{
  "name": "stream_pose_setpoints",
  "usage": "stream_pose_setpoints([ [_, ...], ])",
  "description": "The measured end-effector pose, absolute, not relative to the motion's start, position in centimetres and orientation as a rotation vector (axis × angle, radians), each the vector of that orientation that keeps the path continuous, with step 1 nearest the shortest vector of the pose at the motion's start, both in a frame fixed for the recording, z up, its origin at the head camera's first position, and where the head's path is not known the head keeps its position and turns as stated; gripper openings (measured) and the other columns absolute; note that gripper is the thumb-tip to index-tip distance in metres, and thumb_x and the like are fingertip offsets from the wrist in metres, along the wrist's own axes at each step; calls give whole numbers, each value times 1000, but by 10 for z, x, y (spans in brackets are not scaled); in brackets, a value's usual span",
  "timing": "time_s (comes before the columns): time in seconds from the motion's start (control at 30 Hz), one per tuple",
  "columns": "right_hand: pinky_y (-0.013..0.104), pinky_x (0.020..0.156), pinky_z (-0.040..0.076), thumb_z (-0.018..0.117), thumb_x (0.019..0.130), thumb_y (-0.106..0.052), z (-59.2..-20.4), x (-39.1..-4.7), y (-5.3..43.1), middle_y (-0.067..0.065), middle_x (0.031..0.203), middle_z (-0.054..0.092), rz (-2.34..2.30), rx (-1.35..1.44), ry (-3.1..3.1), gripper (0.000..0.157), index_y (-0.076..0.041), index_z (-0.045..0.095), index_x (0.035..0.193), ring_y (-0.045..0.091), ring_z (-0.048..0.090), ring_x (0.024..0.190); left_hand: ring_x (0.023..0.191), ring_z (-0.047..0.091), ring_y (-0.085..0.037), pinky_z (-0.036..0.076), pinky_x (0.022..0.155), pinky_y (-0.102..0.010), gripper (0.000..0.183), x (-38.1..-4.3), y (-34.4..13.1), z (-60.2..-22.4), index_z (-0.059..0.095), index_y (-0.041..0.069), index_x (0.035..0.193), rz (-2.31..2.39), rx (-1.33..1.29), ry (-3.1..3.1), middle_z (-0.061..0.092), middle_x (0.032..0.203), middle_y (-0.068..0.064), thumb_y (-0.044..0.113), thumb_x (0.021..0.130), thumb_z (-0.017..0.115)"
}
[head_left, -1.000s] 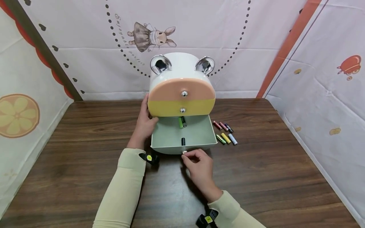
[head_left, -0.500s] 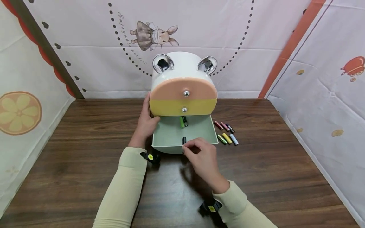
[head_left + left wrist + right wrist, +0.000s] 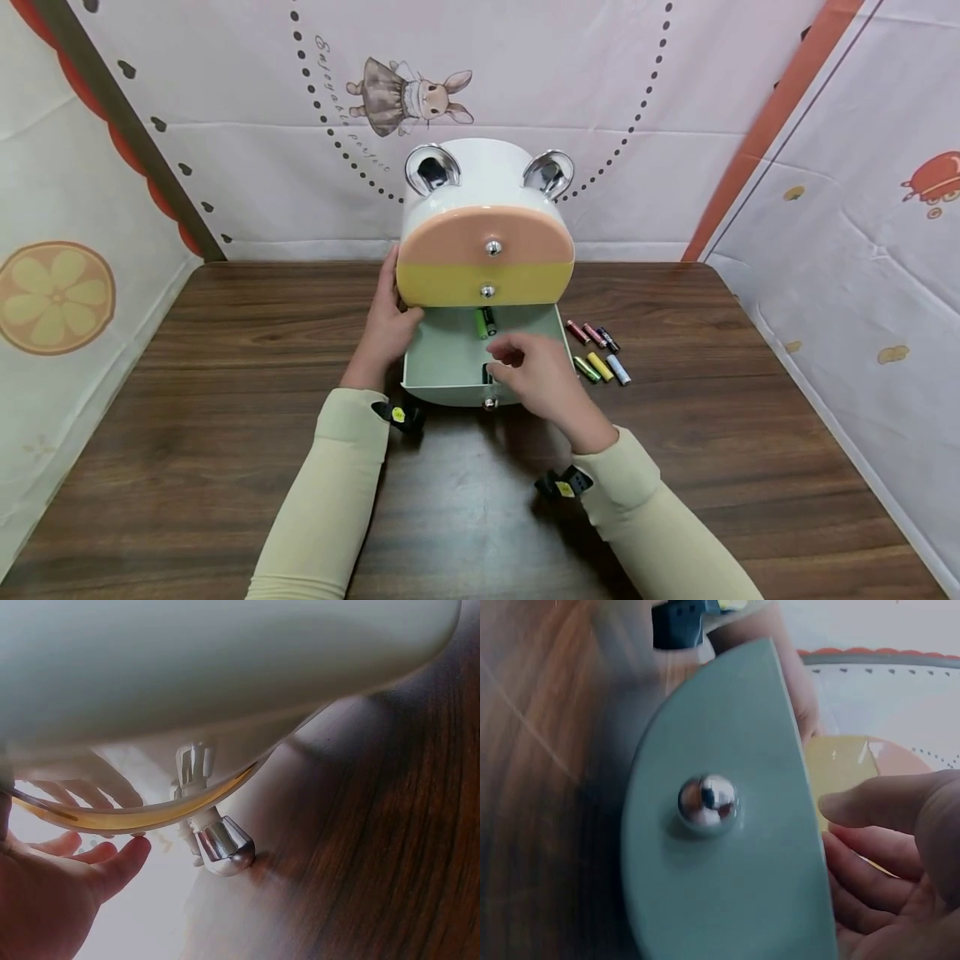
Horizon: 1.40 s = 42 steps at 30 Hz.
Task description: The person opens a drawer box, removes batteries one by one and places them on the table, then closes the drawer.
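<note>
A white, rounded mini cabinet with silver ears has its pale green bottom drawer pulled out. My left hand rests along the cabinet's left side, fingers extended, thumb toward the front. My right hand is over the drawer's right front part, thumb and forefinger apart beside a black battery that they partly cover. In the right wrist view, the thumb and bent fingers show behind the drawer front, near its silver knob. A green battery and another black battery lie farther back inside.
Several loose batteries lie on the wooden table just right of the drawer. Above it, the yellow drawer and orange drawer are closed. A printed cloth hangs behind the cabinet.
My right hand has let go of the drawer knob and moved up over the front edge into the drawer beside the black battery. My left hand stays on the cabinet's side.
</note>
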State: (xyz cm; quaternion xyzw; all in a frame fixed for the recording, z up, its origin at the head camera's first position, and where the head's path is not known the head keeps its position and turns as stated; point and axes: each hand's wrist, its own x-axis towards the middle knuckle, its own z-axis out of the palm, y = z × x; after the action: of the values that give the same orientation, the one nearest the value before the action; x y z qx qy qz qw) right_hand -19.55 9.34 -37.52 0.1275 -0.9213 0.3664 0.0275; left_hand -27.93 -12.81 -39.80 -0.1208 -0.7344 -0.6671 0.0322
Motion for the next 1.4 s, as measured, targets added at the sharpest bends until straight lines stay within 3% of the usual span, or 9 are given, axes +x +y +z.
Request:
stream_pose_setpoints([
  [0.33,32,76,53,70,84,-15,-376,-218,92,0,93,73,966,430,-3037,18,-10,74,100,15,66,84,143,24,-22,30,104,-44,97,-279,-129,-398,4,25,157,-2053,-359,-2268,10,164,0,-19,80,42],
  [0.57,28,65,47,71,82,-16,-374,-230,89,-5,76,69,801,521,-3132,5,-14,74,79,11,58,69,144,23,-22,29,104,-43,97,-278,-129,-397,3,25,157,-2058,-364,-2266,8,164,1,-19,79,42],
  [0.8,25,55,35,72,80,-20,-376,-239,82,-10,48,44,641,556,-3280,31,-16,60,52,9,37,49,144,23,-21,29,103,-40,98,-277,-130,-397,2,26,157,-2059,-368,-2272,8,164,1,-18,79,42],
  [0.87,26,52,31,74,79,-22,-377,-242,80,-9,46,33,609,542,-3317,41,-17,49,47,9,28,47,144,24,-21,30,101,-39,98,-277,-129,-397,2,25,157,-2053,-376,-2277,8,164,1,-18,79,41],
  [1.0,28,51,31,79,76,-30,-380,-246,76,-9,48,21,514,518,-3348,55,-18,34,46,11,23,48,144,24,-21,31,99,-37,97,-277,-129,-396,1,25,157,-2042,-385,-2282,7,164,1,-18,79,41],
  [1.13,30,54,38,81,74,-35,-381,-250,73,-8,48,25,441,502,-3380,55,-18,36,47,13,34,49,143,25,-22,31,99,-38,97,-277,-128,-395,1,23,157,-2038,-381,-2286,8,164,0,-18,79,41],
  [1.27,29,55,40,82,73,-30,-382,-254,72,-7,47,36,413,511,-3393,47,-18,44,48,14,42,50,143,25,-22,31,100,-39,97,-277,-128,-394,1,24,157,-2036,-372,-2297,8,164,0,-17,80,41],
  [1.4,26,49,29,79,75,-19,-383,-256,72,-7,46,26,453,542,-3387,50,-18,39,45,11,26,46,144,25,-22,31,100,-40,97,-277,-128,-393,0,26,157,-2041,-362,-2307,8,164,0,-17,80,41],
])
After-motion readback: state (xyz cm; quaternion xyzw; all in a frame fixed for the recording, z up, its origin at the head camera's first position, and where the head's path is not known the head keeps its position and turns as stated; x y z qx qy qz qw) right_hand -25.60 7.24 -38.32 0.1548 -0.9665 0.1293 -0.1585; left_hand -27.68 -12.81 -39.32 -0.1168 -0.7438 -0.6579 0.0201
